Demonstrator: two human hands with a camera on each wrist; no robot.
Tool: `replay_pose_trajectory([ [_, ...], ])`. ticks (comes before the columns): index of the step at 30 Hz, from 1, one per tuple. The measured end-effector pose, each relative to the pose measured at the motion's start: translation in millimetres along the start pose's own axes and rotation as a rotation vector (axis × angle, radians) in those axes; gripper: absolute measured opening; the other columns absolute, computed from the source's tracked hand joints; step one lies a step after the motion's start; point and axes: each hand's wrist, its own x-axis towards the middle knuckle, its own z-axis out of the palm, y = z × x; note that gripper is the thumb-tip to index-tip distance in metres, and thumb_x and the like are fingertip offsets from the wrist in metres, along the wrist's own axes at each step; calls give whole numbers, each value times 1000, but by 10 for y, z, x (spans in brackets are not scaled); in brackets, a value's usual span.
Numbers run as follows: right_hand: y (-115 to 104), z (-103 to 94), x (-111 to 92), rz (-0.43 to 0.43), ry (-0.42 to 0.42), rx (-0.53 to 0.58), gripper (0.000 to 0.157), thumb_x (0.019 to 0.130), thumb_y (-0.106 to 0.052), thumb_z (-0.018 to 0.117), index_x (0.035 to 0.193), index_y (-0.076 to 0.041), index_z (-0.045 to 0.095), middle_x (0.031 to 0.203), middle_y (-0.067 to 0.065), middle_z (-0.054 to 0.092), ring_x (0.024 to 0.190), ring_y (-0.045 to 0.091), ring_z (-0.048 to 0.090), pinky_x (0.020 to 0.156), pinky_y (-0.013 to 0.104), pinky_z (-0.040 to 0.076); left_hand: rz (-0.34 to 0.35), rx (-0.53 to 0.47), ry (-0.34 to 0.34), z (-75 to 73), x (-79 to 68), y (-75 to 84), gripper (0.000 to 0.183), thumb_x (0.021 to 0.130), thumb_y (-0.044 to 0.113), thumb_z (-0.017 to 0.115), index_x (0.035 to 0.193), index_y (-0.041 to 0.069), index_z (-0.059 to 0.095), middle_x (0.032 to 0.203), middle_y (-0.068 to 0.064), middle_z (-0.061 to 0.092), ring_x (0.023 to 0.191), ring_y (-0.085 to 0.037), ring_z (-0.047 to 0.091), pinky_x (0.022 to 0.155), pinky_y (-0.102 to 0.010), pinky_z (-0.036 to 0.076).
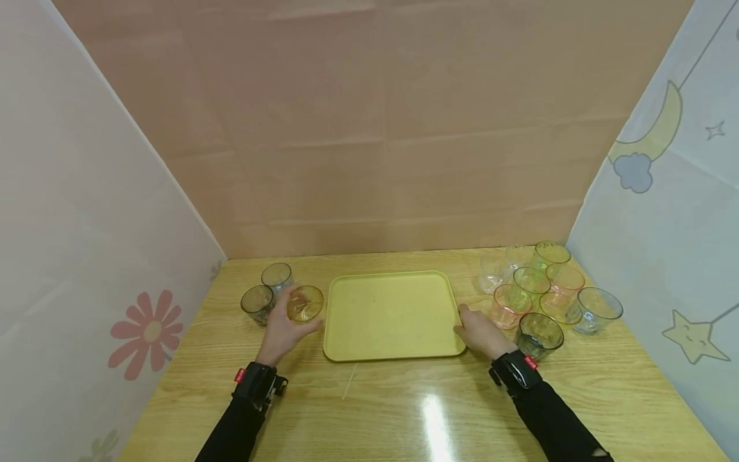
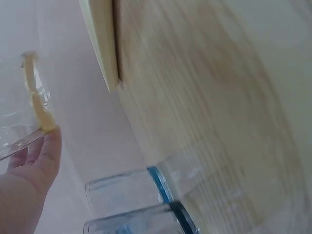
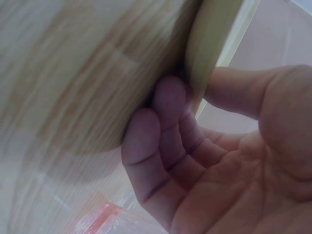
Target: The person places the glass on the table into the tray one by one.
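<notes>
My left hand (image 1: 285,326) grips an amber glass (image 1: 305,303), held just left of the yellow tray (image 1: 392,353). In the left wrist view the fingers (image 2: 50,150) curl about the amber glass (image 2: 36,92), which is above the table. Along the tray's right edge, my right hand (image 1: 484,332) holds the rim. From the right wrist view, its thumb (image 3: 239,91) lies against the tray's rim (image 3: 214,46) while the fingertips (image 3: 142,134) tuck in by its lower side at the tabletop.
Beside my left hand stand a dark grey glass (image 1: 257,304) and a blue glass (image 1: 277,276). Right of the tray, several coloured glasses stand close together, including a dark grey one (image 1: 539,335) near my right wrist and a red-rimmed one (image 1: 511,307). Paper walls enclose the table (image 1: 369,417).
</notes>
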Motion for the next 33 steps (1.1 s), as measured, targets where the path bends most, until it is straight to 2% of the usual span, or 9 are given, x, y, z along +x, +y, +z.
replay_pose_trajectory([
  [5, -9, -5, 1, -5, 6, -9, 24, 90, -6, 61, 105, 9, 50, 85, 22, 65, 74, 27, 62, 62, 41, 47, -43, -21, -31, 7, 104, -183, 82, 81, 21, 81, 146, 14, 33, 139, -16, 49, 129, -31, 48, 103, -54, 42],
  [10, -8, 1, 6, -2, 10, -18, 24, 90, -6, 61, 105, 9, 51, 84, 21, 65, 72, 26, 61, 61, 40, 47, -29, -67, -49, 29, 174, -311, 83, 83, 30, 79, 147, 17, 29, 137, -16, 48, 128, -34, 45, 105, -55, 39],
  [12, -5, 3, 8, 1, 7, -21, 25, 90, -6, 61, 106, 10, 51, 85, 22, 65, 73, 26, 61, 61, 40, 47, -4, -113, -59, 44, 206, -385, 81, 85, 27, 78, 147, 16, 27, 135, -15, 47, 128, -34, 45, 104, -54, 41],
  [17, -2, 6, 8, 10, -6, -20, 28, 91, -7, 61, 111, 11, 50, 89, 24, 66, 76, 27, 63, 62, 40, 47, -1, -207, -46, 88, 302, -400, 83, 82, 19, 80, 147, 10, 29, 130, -19, 48, 126, -33, 48, 102, -54, 43],
  [19, -2, 6, 3, 12, -7, -18, 28, 92, -7, 61, 111, 11, 51, 88, 23, 66, 75, 26, 63, 62, 39, 47, -30, -217, -41, 105, 353, -420, 85, 81, 20, 81, 147, 11, 29, 130, -17, 48, 127, -32, 48, 104, -52, 43],
  [23, -14, -5, -6, 3, -3, -6, 25, 92, -6, 60, 108, 10, 51, 82, 18, 64, 70, 24, 59, 58, 36, 44, -11, -184, -58, 158, 482, -752, 79, 85, 31, 77, 148, 23, 30, 129, -3, 49, 126, -19, 48, 104, -37, 45],
  [25, -21, -7, -11, 7, -5, 1, 24, 92, -6, 60, 107, 10, 51, 81, 17, 63, 68, 23, 57, 57, 35, 43, -45, -196, -82, 164, 495, -661, 76, 86, 29, 76, 147, 21, 31, 132, -7, 48, 128, -21, 48, 106, -36, 43],
  [30, -42, -17, -30, 12, -5, 8, 22, 92, -6, 60, 106, 9, 51, 78, 14, 61, 65, 21, 54, 55, 33, 41, -74, -282, -117, 177, 490, -374, 73, 86, 17, 76, 145, 9, 34, 133, -19, 47, 131, -35, 45, 107, -44, 42],
  [33, -47, -17, -36, 5, -1, 11, 22, 92, -6, 60, 105, 8, 51, 77, 13, 60, 65, 21, 54, 55, 33, 40, -38, -308, -113, 198, 550, -431, 72, 85, 18, 77, 143, 11, 36, 132, -17, 49, 131, -36, 44, 107, -45, 41],
])
